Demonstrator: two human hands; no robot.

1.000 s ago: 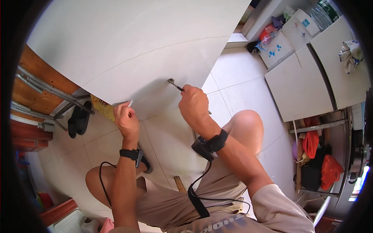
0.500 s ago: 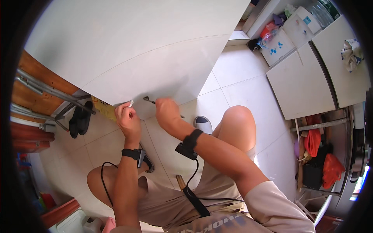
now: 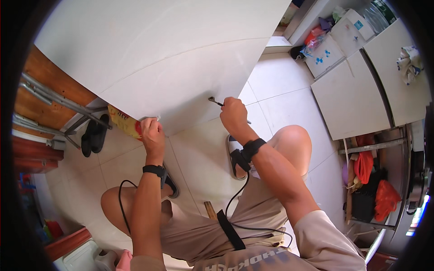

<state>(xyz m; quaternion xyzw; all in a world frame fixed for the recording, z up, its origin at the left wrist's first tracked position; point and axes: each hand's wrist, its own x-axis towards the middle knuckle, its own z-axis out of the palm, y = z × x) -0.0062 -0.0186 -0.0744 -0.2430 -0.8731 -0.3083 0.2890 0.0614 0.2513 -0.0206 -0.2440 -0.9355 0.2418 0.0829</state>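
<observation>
My right hand (image 3: 233,116) is closed around a slim metal tool with a looped head (image 3: 212,99). The head is raised close to the large white panel (image 3: 172,67), and the tool's other end pokes out below the fist. I cannot tell whether the head touches the panel. At the panel's lower corner, my left hand (image 3: 153,133) has its fingers pinched together. A small white piece (image 3: 158,119) shows at those fingertips, too small to name. A yellow bag with red print (image 3: 124,122) lies just behind the left hand, partly hidden by the panel.
Metal folding legs (image 3: 63,101) and a pair of dark shoes (image 3: 95,135) are at the left. A white fridge (image 3: 357,95) and a rack with red bags (image 3: 364,167) stand at the right. A wooden stick (image 3: 209,210) is between my knees; cables run from my wristbands.
My right hand has moved right and slightly up with the looped tool, away from my left hand. My left hand has shifted slightly right, its fingers turned more toward the panel.
</observation>
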